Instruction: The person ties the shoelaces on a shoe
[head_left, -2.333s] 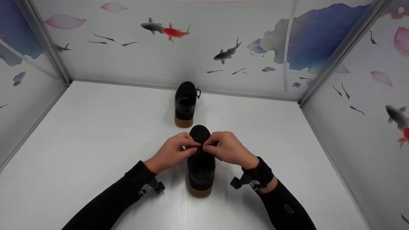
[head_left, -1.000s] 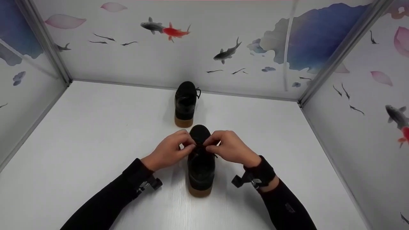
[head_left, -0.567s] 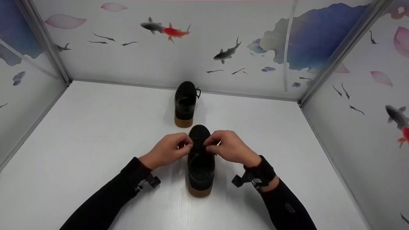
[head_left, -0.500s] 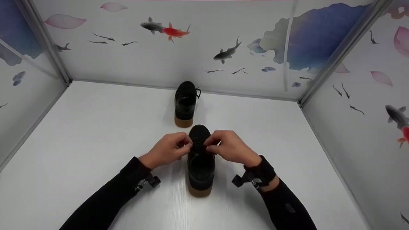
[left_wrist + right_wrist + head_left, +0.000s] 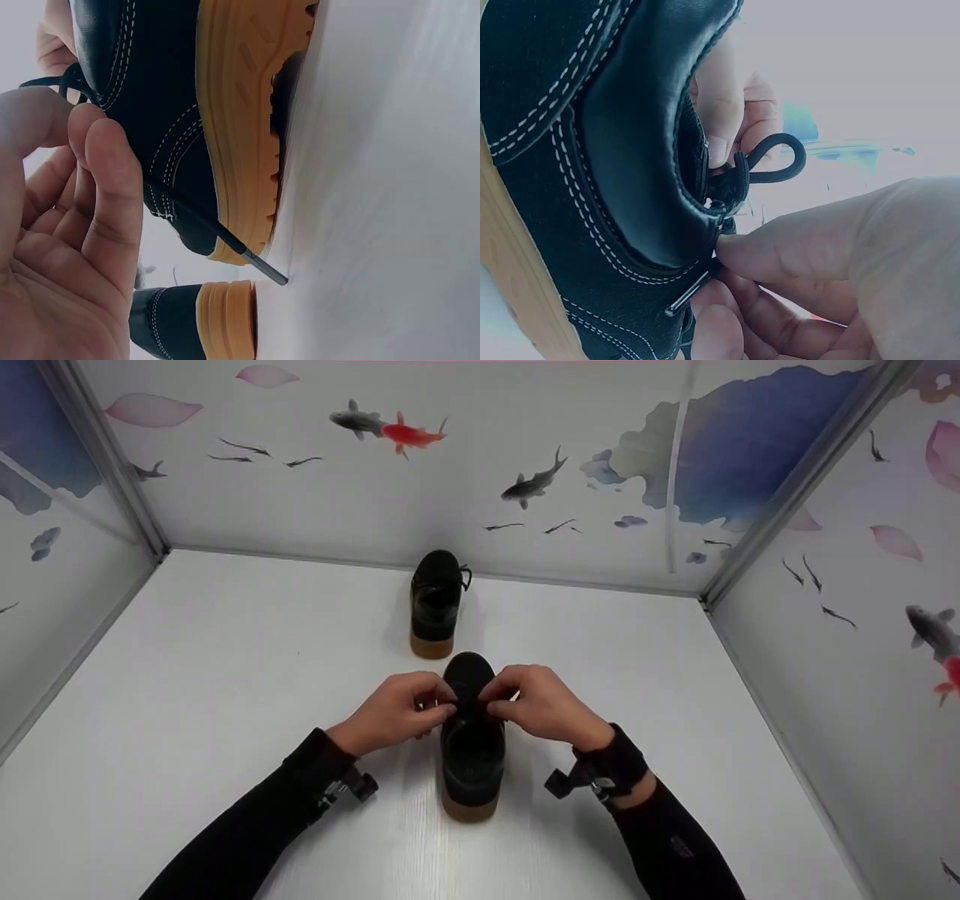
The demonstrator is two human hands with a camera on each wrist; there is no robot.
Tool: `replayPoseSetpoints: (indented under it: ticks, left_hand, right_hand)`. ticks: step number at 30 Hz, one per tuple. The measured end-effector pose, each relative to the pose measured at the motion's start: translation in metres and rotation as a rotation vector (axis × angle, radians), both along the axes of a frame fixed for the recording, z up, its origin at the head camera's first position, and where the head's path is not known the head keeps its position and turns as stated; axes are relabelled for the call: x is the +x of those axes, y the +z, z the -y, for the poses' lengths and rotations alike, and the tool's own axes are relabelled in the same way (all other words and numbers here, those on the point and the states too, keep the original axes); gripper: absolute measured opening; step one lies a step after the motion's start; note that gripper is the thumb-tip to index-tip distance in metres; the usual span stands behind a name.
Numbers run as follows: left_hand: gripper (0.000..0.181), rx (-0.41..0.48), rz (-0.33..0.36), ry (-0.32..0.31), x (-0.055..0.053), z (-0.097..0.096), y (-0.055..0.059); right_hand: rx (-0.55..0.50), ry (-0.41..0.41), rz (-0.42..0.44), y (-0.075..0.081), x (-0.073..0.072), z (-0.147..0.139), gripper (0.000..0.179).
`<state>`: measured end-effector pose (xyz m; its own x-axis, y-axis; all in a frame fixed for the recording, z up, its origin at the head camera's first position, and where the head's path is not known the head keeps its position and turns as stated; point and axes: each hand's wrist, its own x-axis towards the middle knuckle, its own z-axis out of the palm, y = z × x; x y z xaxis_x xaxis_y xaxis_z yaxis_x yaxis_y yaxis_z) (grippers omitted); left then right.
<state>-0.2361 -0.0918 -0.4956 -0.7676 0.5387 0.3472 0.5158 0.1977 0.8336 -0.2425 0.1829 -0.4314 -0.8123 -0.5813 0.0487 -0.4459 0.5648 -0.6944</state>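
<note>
A black lace-up shoe with a tan sole stands in front of me, toe pointing away. Over its laces my left hand pinches the shoelace from the left side. A tipped end of that lace hangs past my fingers along the shoe's side in the left wrist view. From the right, my right hand pinches the lace between thumb and finger, with a metal-looking tip sticking out. Between the hands, a lace loop stands up near the knot. My fingertips partly hide the knot.
A second black shoe with a bow at its side stands farther back, near the rear wall. The white tabletop is enclosed by white panels printed with fish and petals.
Both hands were together over the middle of the laces and have since drawn apart, mostly the left hand leftward. Lately the left has shifted slightly back inward. Both shoes stay put.
</note>
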Motion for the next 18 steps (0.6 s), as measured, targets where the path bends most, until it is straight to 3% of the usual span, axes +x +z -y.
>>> replayPoseSetpoints:
  ticks: [18]
  left_hand:
    - [0.009, -0.001, 0.005, -0.012, -0.0008, 0.0012, -0.0013]
  right_hand:
    - [-0.025, 0.014, -0.007, -0.0012, -0.0012, 0.0009, 0.015]
